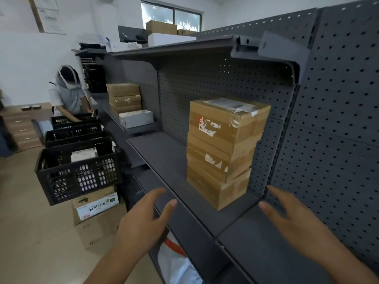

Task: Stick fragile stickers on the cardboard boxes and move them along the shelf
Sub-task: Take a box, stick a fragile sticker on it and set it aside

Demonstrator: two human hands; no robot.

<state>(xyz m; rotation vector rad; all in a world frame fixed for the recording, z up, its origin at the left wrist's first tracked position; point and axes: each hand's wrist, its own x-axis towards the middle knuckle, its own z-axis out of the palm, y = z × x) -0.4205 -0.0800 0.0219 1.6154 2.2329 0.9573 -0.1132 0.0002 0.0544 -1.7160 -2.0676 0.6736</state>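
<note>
Reaching toward a stack of taped cardboard boxes (223,152) on the grey shelf (164,158), left hand (143,220) and right hand (293,218) hang empty, fingers relaxed.

Stockroom, pegboard shelving (338,111), stacked cardboard boxes (223,152), plastic crates (78,173)

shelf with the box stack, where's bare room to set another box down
Bare shelf runs left of the stack to its left end, back to the pegboard. Tight between stack and right upright.

Bare forearms, bare wrists — left hand (142,221), right hand (295,220)
</note>
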